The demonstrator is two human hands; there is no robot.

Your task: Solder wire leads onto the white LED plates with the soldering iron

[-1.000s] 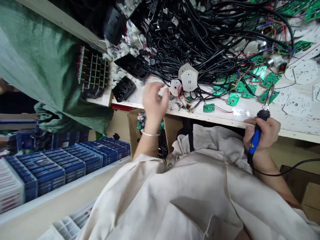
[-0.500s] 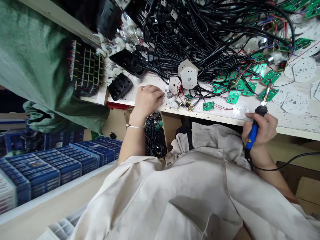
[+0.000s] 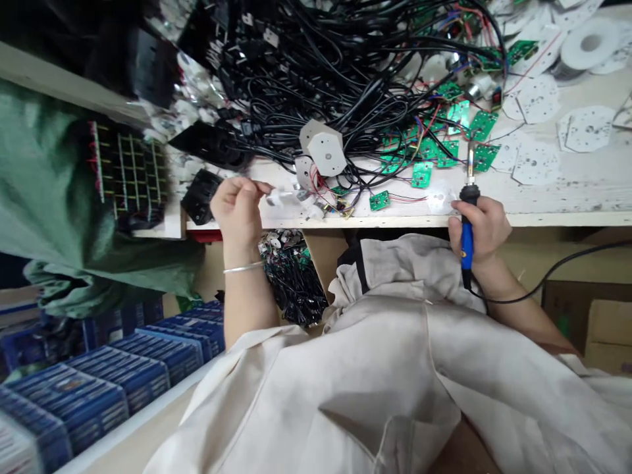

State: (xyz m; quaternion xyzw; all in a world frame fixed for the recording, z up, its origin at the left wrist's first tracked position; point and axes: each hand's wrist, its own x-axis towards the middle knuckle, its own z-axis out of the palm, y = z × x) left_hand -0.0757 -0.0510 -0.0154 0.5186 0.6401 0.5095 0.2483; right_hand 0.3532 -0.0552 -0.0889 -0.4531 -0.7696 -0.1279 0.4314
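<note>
My left hand (image 3: 237, 207) is raised over the bench's front edge, thumb and finger pinched at a small white plastic part (image 3: 277, 197), which is blurred. Just right of that part lie a small metal motor (image 3: 301, 193) and coloured wires. In my right hand (image 3: 488, 227) is a blue-handled soldering iron (image 3: 467, 247), its tip pointing away from me beside green circuit boards (image 3: 486, 158). A single circuit board (image 3: 380, 200) with red wires lies between my hands, near a clear round disc (image 3: 441, 199).
A heap of black power cords (image 3: 316, 85) covers the bench's back. White plates (image 3: 536, 161) and a solder wire spool (image 3: 590, 46) are at right. Black housings (image 3: 200, 196) sit left, by a green cloth (image 3: 44, 158). Below is a box of cords (image 3: 296, 283).
My left hand has lifted and turned, and a white plastic part now shows at its fingertips. The view has shifted right; my right hand still holds the soldering iron.
</note>
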